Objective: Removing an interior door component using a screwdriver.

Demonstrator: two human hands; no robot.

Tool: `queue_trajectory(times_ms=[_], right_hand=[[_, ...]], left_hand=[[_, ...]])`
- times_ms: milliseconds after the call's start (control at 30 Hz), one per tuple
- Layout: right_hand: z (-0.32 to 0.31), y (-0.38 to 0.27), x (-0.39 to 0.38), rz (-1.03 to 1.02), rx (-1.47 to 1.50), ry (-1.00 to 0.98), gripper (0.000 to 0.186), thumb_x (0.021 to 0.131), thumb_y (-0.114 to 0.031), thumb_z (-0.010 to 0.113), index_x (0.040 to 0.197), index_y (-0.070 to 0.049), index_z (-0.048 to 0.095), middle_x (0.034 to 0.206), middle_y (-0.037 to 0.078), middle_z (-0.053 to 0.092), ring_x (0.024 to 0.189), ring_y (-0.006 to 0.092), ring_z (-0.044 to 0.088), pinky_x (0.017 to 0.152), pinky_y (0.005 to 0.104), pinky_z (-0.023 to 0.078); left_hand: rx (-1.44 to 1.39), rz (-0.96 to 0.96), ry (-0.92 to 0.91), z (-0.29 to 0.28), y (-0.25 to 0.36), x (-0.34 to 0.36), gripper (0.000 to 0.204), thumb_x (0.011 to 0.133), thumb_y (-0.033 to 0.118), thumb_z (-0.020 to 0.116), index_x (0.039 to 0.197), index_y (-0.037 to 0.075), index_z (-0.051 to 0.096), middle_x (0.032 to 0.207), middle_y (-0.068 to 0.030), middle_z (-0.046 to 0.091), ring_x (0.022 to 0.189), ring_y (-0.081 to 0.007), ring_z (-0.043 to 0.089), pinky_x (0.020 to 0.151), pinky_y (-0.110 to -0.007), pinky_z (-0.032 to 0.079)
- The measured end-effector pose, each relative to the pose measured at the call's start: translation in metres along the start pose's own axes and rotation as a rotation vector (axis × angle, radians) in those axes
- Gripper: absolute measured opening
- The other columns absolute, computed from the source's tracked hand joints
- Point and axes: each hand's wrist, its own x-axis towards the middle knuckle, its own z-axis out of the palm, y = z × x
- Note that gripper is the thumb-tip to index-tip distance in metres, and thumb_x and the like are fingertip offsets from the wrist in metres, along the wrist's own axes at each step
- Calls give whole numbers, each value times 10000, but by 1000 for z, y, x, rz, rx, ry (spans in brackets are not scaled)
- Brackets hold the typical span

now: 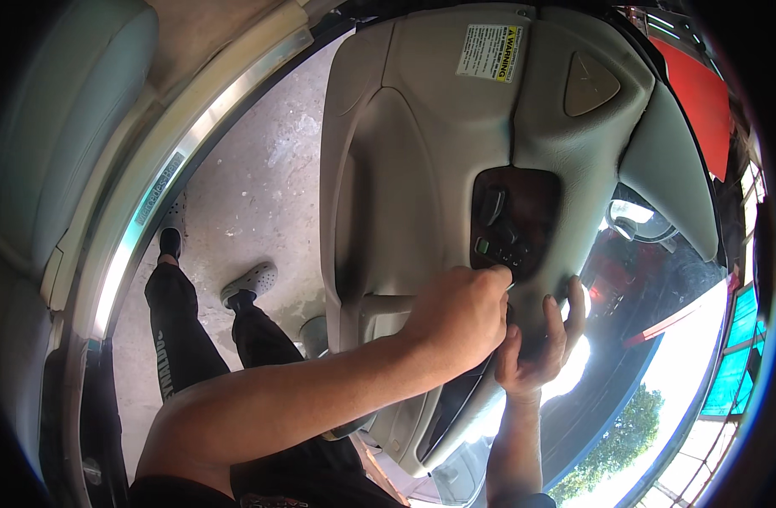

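A beige car door panel (405, 152) fills the middle of the view, with a dark wood-trim switch panel (517, 216) set into it. My left hand (460, 313) reaches across from the lower left. Its fingers are curled tight and pinched at the switch panel's lower edge, where a small pale tip shows at the fingertips. My right hand (536, 343) comes up from the bottom just right of it. It grips the door panel's edge below the switches, with the fingers wrapped over the rim. Part of that edge is hidden behind both hands.
The door sill with a metal strip (163, 182) and a grey seat (62, 127) curve along the left. My legs in dark trousers and grey shoes (248, 282) stand on concrete ground (252, 169). A side mirror (638, 218) and a red object (701, 93) lie to the right.
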Motion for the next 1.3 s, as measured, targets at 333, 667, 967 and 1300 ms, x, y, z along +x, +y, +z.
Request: queue_trajectory(times_ms=[333, 667, 967, 1300], right_hand=[[1, 1, -3, 40, 28, 19, 568, 855, -41, 652, 1423, -16, 636, 1571, 366, 475, 1471, 543, 494, 1210, 637, 412], [0, 2, -1, 18, 11, 3, 553, 850, -68, 656, 1401, -17, 653, 1565, 359, 486, 1464, 535, 500, 1209, 640, 412], [0, 2, -3, 32, 2, 8, 537, 853, -67, 651, 1388, -19, 666, 1567, 355, 491, 1466, 527, 506, 1214, 627, 411], [0, 1, -2, 40, -7, 14, 543, 842, -56, 647, 1384, -23, 668, 1563, 346, 500, 1468, 520, 507, 1212, 629, 416]], left_hand=[[-32, 72, -136, -16, -16, 7, 165, 981, 93, 711, 843, 12, 669, 738, -219, 703, 716, -441, 730, 655, -527, 555], [-119, -2, -17, 0, -5, 5, 140, 972, 41, 684, 840, -4, 664, 741, -242, 683, 726, -467, 712, 643, -514, 554], [-120, -75, 68, 9, 5, -7, 208, 989, 50, 680, 814, 15, 573, 674, -241, 618, 696, -479, 678, 609, -541, 503], [-78, -80, 44, 9, 5, -6, 178, 986, 50, 681, 837, 15, 591, 690, -237, 643, 709, -476, 693, 623, -547, 521]])
